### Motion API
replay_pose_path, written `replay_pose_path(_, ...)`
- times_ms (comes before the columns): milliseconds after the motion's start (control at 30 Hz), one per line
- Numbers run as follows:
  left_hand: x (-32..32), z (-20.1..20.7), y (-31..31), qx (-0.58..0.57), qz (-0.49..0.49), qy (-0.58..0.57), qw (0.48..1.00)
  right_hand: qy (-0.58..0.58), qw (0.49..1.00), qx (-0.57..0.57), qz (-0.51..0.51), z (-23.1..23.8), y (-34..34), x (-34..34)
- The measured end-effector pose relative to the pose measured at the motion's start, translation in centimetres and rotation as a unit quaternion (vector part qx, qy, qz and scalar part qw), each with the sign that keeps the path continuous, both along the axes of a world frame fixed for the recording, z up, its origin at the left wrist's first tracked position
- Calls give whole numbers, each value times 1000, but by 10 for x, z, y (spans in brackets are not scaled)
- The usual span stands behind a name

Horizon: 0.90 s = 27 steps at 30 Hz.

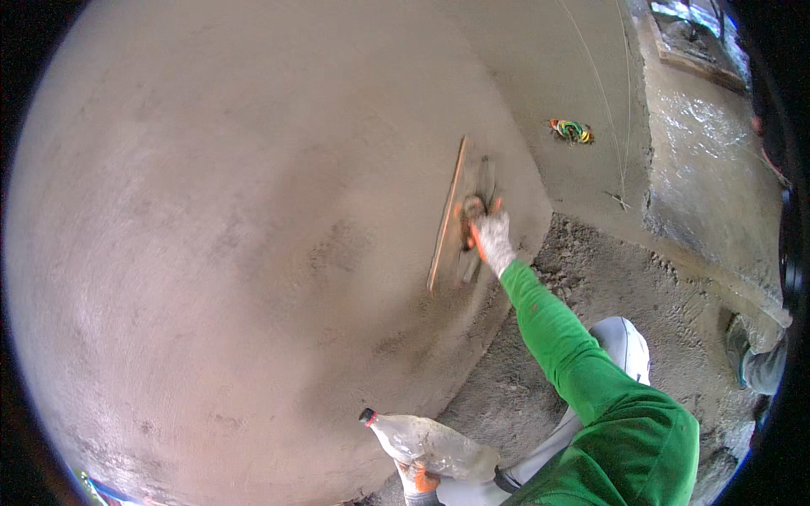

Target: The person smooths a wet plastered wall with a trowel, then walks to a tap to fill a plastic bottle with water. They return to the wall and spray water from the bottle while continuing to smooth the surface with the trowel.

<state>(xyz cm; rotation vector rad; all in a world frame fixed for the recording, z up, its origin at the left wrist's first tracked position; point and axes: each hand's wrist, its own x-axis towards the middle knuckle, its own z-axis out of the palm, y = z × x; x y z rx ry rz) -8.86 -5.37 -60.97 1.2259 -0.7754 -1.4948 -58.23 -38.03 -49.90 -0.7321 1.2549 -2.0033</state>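
My right hand, in a white and orange work glove, grips a long plastering float by its handle. The float's blade lies against the smooth grey-brown cement surface, close to its right edge. Motion blurs the float somewhat. At the lower middle, my left hand, also gloved, is closed around a clear plastic bottle with a dark cap and red ring. The bottle lies tilted, its cap toward the cement, and looks cloudy and smeared.
Rough, lumpy ground borders the cement on the right. A green and yellow bundle of cord lies at the upper right, beside thin strings. Another person's shoe stands at the far right, and a wet slab stretches behind it.
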Motion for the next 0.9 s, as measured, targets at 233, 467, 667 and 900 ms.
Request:
replay_pose_path(233,38,14,-1,17,9,77,997,350,917,-121,-146,160,4,100)
replay_pose_path(467,66,25,12,-136,-26,-119,983,-179,983,29,-8,51,63,139)
replay_pose_path(667,75,26,28,-65,-75,-13,995,293,947,-114,-72,96,36,152)
replay_pose_path(900,199,37,21,-280,-108,-484,822,26,997,-72,6,-65,99,370)
